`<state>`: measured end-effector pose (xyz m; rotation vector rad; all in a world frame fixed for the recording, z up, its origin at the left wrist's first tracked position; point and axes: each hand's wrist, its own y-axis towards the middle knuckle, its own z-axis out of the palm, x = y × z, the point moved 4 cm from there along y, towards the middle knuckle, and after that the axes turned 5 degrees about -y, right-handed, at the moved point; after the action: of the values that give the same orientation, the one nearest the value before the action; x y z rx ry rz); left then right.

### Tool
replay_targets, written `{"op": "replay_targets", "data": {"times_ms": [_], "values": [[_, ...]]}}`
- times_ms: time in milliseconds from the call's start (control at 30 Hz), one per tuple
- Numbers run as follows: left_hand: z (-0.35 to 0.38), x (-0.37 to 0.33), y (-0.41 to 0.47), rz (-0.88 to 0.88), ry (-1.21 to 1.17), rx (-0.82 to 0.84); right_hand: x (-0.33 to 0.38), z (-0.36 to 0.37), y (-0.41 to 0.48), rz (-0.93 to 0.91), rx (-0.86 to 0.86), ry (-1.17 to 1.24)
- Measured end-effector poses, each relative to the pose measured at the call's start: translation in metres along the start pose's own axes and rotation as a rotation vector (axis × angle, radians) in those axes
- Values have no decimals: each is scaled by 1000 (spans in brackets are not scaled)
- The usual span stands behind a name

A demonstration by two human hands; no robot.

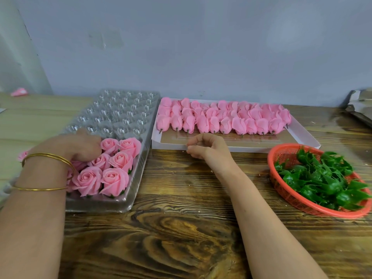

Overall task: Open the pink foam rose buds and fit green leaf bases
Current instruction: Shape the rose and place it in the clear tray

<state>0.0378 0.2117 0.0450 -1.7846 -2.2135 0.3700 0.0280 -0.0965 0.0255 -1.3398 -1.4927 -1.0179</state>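
Wood-grain table [181,238] (laminate, perhaps) against grey wall [201,47].

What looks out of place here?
One pink rose seems to lie outside the clear plastic tray, to its left. Another pink piece sits alone far back by the wall.
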Motion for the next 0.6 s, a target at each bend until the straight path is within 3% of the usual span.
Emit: {"op": "replay_targets", "data": {"times_ms": [433, 600], "values": [[-1, -4, -7, -27, -33, 32, 0, 0, 0, 13, 6, 2], [-3, -4, -7, -3, -85, -39, -1, 0, 0, 15, 2, 17]]}}
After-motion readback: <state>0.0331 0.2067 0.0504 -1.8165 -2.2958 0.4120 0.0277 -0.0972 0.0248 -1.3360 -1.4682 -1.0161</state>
